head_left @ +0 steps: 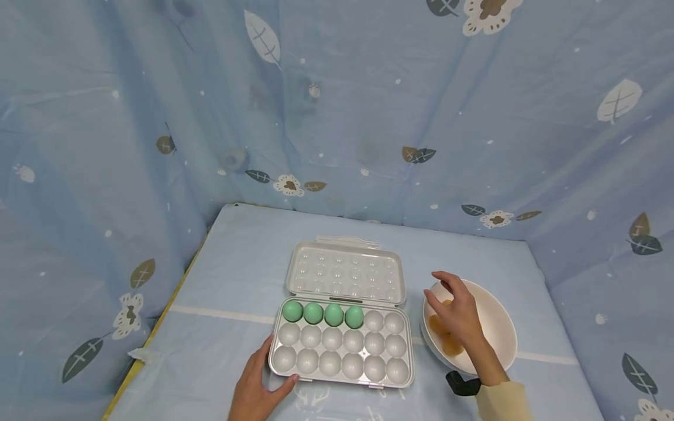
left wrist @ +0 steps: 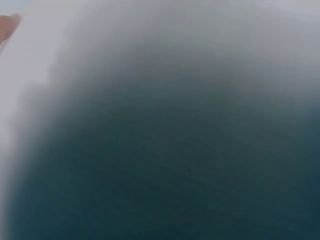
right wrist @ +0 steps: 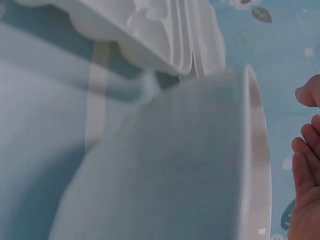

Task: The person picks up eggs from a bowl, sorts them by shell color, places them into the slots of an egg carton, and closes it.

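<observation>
A pale grey egg carton [head_left: 330, 363] lies with its lid folded back in the head view. Several green eggs [head_left: 334, 314] fill the left part of its far row; the other cups are bare. My left hand [head_left: 255, 383] touches the near left corner, thumb along the front edge and fingers along the left side. Above the left part of a white bowl [head_left: 497, 318] is my right hand [head_left: 459, 310], thumb and fingers apart with nothing between them. Yellow-brown eggs [head_left: 451, 345] sit in the bowl, partly hidden by that hand. In the right wrist view the bowl [right wrist: 257, 165] fills the middle.
The carton's lid [head_left: 347, 272] lies behind the cups. A black wrist strap piece [head_left: 462, 384] shows below the bowl. The light blue table covering [head_left: 226, 356] has a yellow left edge [head_left: 179, 286], and patterned curtains [head_left: 342, 117] enclose the table. The left wrist view is mostly dark and blurred.
</observation>
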`<state>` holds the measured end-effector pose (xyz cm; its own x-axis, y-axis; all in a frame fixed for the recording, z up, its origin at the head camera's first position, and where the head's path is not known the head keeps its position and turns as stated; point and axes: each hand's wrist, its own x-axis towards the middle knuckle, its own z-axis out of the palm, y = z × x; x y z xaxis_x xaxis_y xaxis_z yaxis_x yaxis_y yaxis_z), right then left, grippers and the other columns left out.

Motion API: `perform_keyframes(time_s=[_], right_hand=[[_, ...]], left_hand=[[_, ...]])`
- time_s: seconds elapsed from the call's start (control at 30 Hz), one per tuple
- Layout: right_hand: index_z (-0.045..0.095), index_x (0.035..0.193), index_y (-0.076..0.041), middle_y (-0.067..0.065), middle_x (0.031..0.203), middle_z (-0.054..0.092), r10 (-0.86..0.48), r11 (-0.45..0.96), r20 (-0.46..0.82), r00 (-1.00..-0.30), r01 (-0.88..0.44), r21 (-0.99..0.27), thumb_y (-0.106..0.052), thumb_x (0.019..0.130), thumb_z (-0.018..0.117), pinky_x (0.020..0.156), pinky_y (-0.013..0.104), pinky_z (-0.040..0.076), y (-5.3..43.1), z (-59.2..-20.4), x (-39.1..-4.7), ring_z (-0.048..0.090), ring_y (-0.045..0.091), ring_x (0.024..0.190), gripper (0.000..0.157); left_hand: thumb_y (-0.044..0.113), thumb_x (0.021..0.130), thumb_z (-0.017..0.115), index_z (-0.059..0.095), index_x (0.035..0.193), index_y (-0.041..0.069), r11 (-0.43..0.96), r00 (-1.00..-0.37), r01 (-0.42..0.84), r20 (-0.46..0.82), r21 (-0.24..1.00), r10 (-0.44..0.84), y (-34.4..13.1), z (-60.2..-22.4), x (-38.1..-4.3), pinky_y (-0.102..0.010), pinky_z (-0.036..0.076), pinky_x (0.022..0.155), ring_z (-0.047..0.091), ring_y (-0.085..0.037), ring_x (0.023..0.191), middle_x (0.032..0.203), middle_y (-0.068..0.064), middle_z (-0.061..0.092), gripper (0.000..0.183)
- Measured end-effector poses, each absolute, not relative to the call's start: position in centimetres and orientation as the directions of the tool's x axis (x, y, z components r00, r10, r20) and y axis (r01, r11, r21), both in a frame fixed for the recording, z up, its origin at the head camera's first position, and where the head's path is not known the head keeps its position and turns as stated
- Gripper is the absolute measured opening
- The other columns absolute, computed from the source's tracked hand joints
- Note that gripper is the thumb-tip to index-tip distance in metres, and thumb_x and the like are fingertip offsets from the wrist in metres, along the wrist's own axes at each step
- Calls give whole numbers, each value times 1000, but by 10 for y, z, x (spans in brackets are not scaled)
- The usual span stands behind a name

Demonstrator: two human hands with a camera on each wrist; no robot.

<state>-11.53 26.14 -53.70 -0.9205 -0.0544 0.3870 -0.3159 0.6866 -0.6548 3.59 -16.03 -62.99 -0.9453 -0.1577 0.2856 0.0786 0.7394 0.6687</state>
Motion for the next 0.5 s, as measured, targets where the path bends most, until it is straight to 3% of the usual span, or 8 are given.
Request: perform_keyframes(time_s=[0.13,0.23,0.33,0.5], right_hand=[[60,134,-3,17,134,63,-19,718,314,-949,-231,-657,-14,91,80,106,12,41,274,-538,-112,61,38,123,48],[59,136,-4,18,137,61,5,736,254,-967,-168,-656,-19,93,78,108,35,48,282,-537,-107,59,39,126,50],[57,138,-2,20,139,59,24,743,206,-978,-120,-658,-21,94,77,107,52,46,291,-538,-102,57,41,128,52],[53,141,1,24,144,54,47,764,141,-989,-55,-643,-24,95,76,108,57,44,304,-541,-98,53,45,132,57]], left_hand=[[37,63,100,45,155,14,740,-943,90,295,667,-151,-160,-630,35,-4,31,102,62,-21,118,128,-7,65,110],[35,62,100,45,156,14,736,-940,101,306,669,-149,-161,-631,35,-4,30,103,62,-21,118,129,-7,65,111],[35,62,100,44,156,15,735,-940,103,307,671,-149,-161,-632,35,-4,30,103,62,-21,118,129,-7,65,111],[37,63,100,44,157,17,736,-945,81,287,673,-159,-161,-632,36,-3,30,102,62,-20,119,129,-6,64,111]])
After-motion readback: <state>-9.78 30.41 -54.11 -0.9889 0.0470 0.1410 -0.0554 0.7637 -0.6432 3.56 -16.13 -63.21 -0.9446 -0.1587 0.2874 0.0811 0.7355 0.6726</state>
